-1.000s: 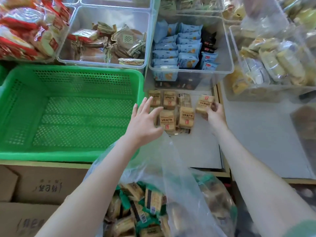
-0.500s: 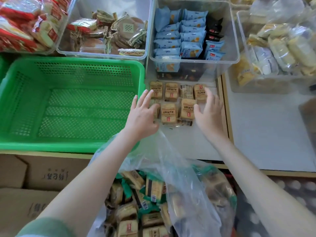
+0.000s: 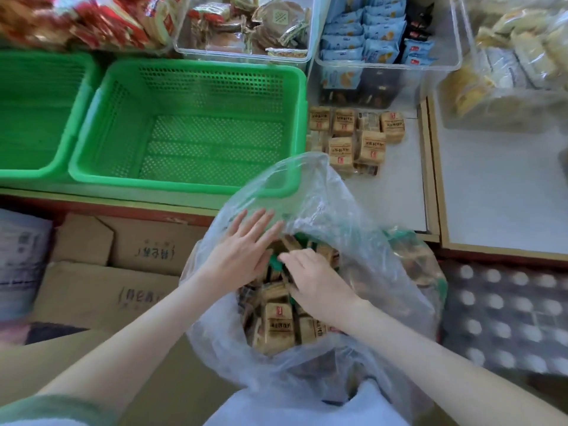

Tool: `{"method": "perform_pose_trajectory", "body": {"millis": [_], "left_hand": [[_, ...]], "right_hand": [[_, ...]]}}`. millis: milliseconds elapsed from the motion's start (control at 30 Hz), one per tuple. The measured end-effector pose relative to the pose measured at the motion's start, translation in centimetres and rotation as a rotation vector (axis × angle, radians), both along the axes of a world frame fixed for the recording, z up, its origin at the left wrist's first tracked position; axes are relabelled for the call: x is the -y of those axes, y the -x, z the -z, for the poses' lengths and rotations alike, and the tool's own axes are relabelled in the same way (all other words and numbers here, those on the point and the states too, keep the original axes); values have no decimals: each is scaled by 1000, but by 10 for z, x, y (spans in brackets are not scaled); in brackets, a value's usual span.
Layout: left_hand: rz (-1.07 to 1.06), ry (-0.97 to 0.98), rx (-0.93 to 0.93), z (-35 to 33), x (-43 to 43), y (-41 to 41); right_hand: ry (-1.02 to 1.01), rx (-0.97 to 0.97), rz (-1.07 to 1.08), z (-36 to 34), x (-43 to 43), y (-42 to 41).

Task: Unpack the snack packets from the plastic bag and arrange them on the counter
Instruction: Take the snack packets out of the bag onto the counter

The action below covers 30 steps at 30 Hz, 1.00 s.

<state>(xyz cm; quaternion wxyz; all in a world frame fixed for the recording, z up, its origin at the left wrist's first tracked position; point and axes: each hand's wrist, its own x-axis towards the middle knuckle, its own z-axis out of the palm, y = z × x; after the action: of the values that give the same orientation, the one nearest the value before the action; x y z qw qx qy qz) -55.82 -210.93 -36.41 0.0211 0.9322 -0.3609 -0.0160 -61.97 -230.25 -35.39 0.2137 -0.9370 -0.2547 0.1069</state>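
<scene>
Both hands at the bag, most packets not yet unpacked

A small block of snack packets (image 3: 356, 136) is lined up on the counter (image 3: 396, 186), upper centre-right. Many more fill the plastic bag (image 3: 332, 207) at lower centre. The left hand (image 3: 242, 250) lies flat at its mouth. Whether the right hand (image 3: 313, 281) grips anything cannot be told.

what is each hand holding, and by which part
Left hand lies flat, holding nothing; right hand is among the snack packets, grip cannot be told.
</scene>
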Motion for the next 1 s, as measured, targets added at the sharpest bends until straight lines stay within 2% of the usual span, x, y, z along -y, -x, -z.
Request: {"method": "perform_pose_trajectory", "body": {"millis": [100,167,300,433,533,867,1000], "left_hand": [[-47,-30,6,3,-21,13],[-59,-14,-11,6,-33,20],[-50,-2,-13,11,-47,32],[-34,10,-5,12,-49,38],[-23,10,-1,15,-48,39],[18,19,36,-5,-19,16],[44,185,45,-22,-1,-5]], "right_hand": [[165,-75,-207,10,-21,17],[193,-161,-301,12,-31,25],[253,-261,-287,5,-35,28],[344,-212,-279,4,-33,38],[366,-328,-188,9,-31,45],[154,-415,-155,-5,-21,37],[-16,-328,-40,-48,-5,6]]}}
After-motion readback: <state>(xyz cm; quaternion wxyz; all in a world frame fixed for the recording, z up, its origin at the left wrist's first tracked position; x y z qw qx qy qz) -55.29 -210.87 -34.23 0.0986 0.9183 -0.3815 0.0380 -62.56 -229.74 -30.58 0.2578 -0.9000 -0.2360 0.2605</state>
